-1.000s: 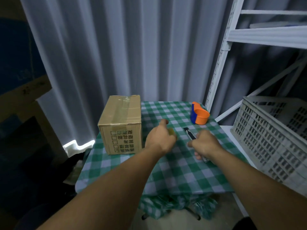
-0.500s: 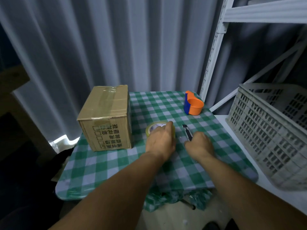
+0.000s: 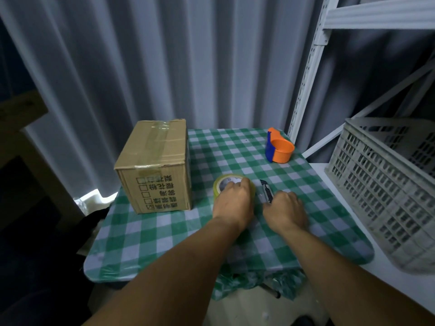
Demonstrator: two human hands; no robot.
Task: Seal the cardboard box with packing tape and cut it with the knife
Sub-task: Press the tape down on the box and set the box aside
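Note:
A brown cardboard box stands at the left of the small table, with clear tape along its closed top seam and printed characters on its front. To its right lies a yellowish roll of packing tape flat on the cloth; my left hand rests over its near side, fingers curled on it. A dark utility knife lies just right of the roll, its near end under the fingers of my right hand.
The table wears a green-and-white checked cloth. An orange-and-blue tape dispenser sits at the back right. A white slotted crate stands on a shelf at the right beside a white rack upright. Grey curtains hang behind.
The view has tipped down and closer. Both hands have come down onto the table, the left onto the tape roll and the right onto the knife.

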